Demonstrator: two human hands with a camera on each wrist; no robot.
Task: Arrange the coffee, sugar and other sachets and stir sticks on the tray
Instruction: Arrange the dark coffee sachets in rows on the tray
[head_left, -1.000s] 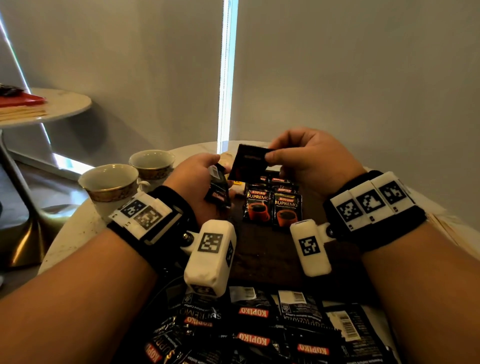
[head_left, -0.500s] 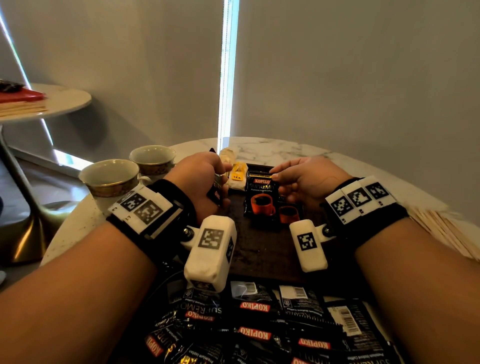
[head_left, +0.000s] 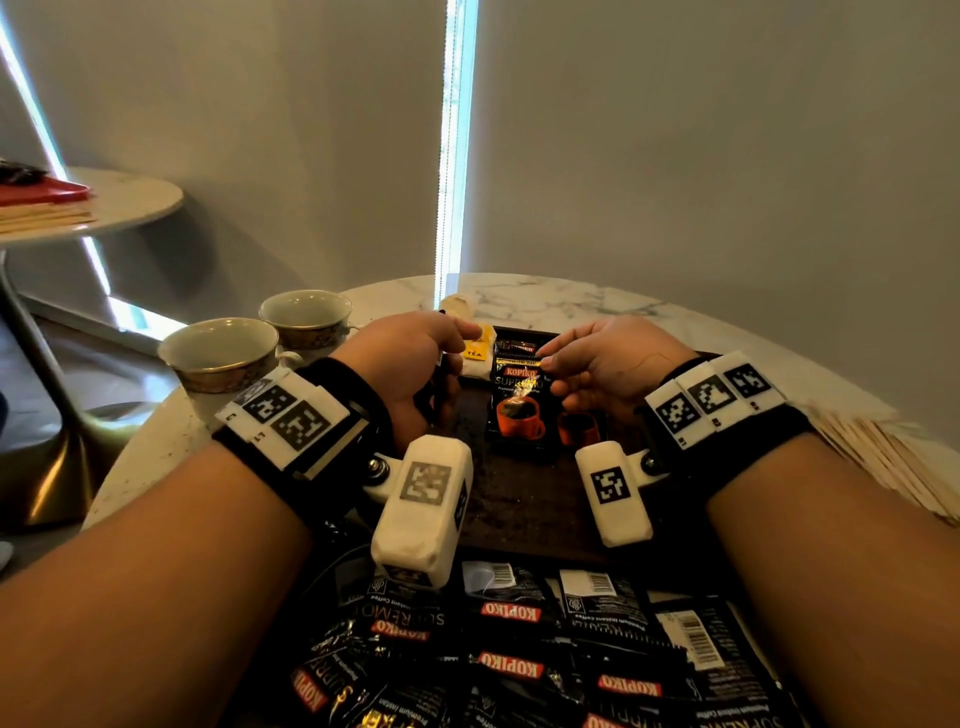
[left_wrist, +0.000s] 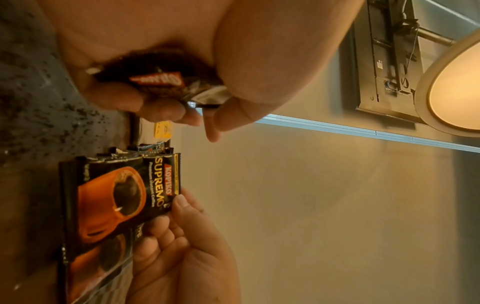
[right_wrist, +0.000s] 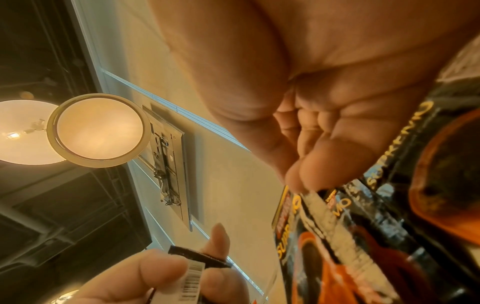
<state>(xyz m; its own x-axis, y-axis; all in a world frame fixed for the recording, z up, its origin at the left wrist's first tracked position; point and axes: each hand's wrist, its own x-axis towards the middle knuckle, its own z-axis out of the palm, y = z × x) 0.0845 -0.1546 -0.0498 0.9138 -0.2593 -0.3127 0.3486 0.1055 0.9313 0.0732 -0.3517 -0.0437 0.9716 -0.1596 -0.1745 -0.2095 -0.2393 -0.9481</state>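
A dark wooden tray (head_left: 519, 499) lies on the round marble table. At its far end black Kopiko coffee sachets lie overlapped; the top one (head_left: 519, 405) (left_wrist: 111, 195) shows an orange cup. My right hand (head_left: 550, 364) pinches that sachet's top right corner, thumb (left_wrist: 179, 203) on its face and fingers behind. Just left of the row, my left hand (head_left: 441, 358) grips a bunch of coffee sachets (left_wrist: 161, 80) (right_wrist: 192, 275) in its fist. More loose sachets (head_left: 519, 649) are piled in front of the tray. Wooden stir sticks (head_left: 883, 452) lie at the right.
Two gold-rimmed cups (head_left: 218, 353) (head_left: 306, 317) stand left of the tray. A yellow tea bag (head_left: 475, 351) lies at the tray's far left corner. A second round table (head_left: 119, 208) with a red item stands at the far left. The wall is close behind.
My right hand has come down from the air with a sachet and laid it on the row on the tray. The left hand has moved slightly forward, still gripping its bunch.
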